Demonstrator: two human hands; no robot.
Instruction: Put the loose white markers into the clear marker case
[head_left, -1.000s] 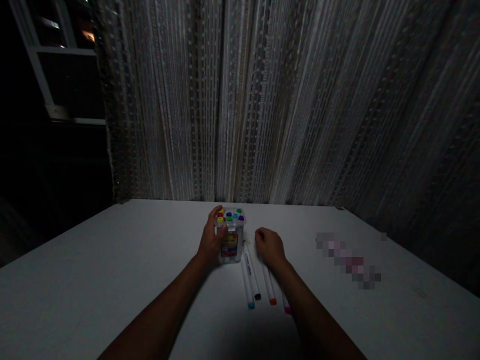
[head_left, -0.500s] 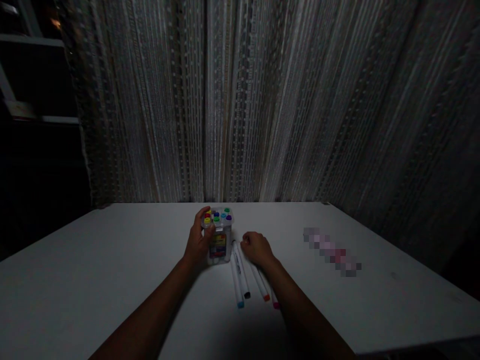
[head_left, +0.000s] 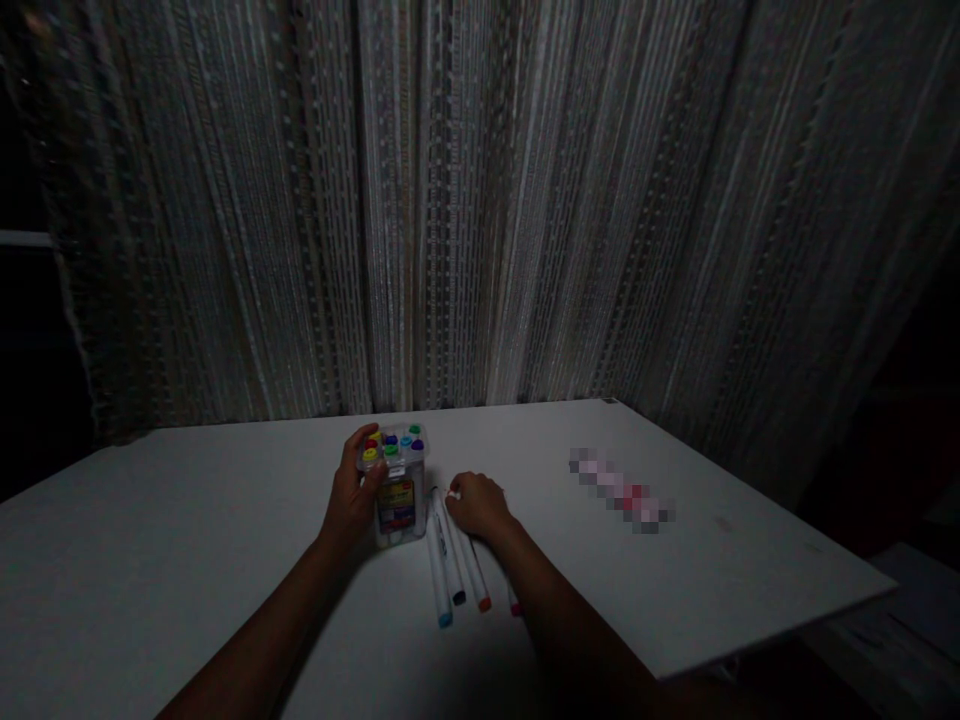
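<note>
My left hand (head_left: 352, 500) is wrapped round the left side of a clear plastic marker box (head_left: 401, 510), thumb at the front of its rim. Colourful round marker ends, yellow, green, blue, purple and red, show at its top. The box stands upright on the table. Right of it, my right hand (head_left: 480, 505) is closed, its fingertips pinching the far end of a white marker with an orange end (head_left: 472, 575). Beside that lie a blue-ended marker (head_left: 439, 575) and a black-ended marker (head_left: 451, 565). A pink-ended marker (head_left: 514, 605) is mostly hidden under my right forearm.
The white table (head_left: 225, 540) reaches back to a striped, patterned curtain (head_left: 465, 200). A pixelated pinkish long object (head_left: 619, 490) lies on its right part. The table's right corner (head_left: 889, 588) is in view, with dim pale items below it. Light is low.
The view has swung to the right, so everything sits further left. My right fingertips have come to the far end of the orange-ended marker. My left hand keeps hold of the box.
</note>
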